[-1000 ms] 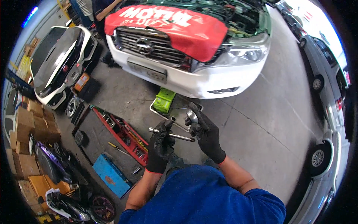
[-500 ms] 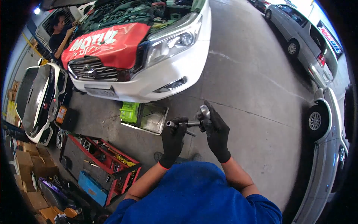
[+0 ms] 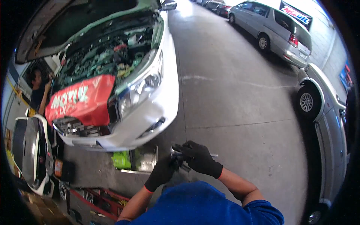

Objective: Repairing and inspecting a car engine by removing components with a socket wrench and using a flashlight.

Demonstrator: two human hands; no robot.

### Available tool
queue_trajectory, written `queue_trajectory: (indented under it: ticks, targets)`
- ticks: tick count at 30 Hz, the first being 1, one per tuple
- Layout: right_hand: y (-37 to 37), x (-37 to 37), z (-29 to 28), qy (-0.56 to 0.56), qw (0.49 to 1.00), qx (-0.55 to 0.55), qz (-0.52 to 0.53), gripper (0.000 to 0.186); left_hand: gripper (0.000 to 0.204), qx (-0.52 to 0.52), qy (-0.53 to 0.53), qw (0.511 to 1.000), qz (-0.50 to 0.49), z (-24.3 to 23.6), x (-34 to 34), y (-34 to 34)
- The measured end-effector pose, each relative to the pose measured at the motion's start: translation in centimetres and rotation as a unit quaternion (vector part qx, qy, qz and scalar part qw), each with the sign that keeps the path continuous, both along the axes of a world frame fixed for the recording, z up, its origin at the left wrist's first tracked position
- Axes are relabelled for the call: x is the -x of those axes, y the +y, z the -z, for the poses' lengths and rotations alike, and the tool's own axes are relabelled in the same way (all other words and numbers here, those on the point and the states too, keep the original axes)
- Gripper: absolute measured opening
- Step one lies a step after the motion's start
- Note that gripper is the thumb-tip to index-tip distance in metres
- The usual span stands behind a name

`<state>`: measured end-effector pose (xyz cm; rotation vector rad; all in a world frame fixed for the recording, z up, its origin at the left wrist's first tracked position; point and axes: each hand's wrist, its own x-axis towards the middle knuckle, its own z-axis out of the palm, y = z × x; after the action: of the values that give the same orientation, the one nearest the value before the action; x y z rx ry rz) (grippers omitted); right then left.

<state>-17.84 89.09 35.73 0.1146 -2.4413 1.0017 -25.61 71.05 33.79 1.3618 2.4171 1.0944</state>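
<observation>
Both my hands wear black gloves and are close together in front of my chest. My left hand (image 3: pixel 161 174) is closed around a socket tool with a round, shiny metal cup (image 3: pixel 173 151) at its left end. My right hand (image 3: pixel 201 157) bends over the same tool from the right, its fingers reaching across to the cup. A slim metal bar (image 3: pixel 214 155) sticks out beyond the right hand. Another short dark bar (image 3: pixel 185 167) shows below the hands. The gloves hide the tool's middle, so how its parts join cannot be seen.
A white car (image 3: pixel 165 112) with its hood up stands ahead left, a red cover (image 3: pixel 80 101) over its front. Below its bumper are a green container (image 3: pixel 122 160) and metal tray (image 3: pixel 147 159). A red tool cart (image 3: pixel 101 204) is lower left. Another person (image 3: pixel 38 90) works far left.
My view has swung to the right. My hands have come together; the right hand has turned inward over the tool, and the metal cup now points left.
</observation>
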Motion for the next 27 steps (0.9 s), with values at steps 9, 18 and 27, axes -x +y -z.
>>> queue_trajectory:
  ticks: [9,18,27]
  targets:
    - [0.2,6.0,1.4,-0.084,0.994,-0.027,-0.072,0.048,0.018,-0.042,-0.423,0.903,0.065,3.0,7.2,-0.7]
    - [-1.6,7.7,3.0,-0.286,0.905,0.291,-0.122,0.036,0.031,0.062,-0.150,0.980,0.118,3.0,9.2,-1.2]
    - [11.7,4.4,-1.9,-0.192,0.910,0.364,0.045,0.015,0.037,0.177,-0.289,0.919,0.201,4.3,8.6,-0.8]
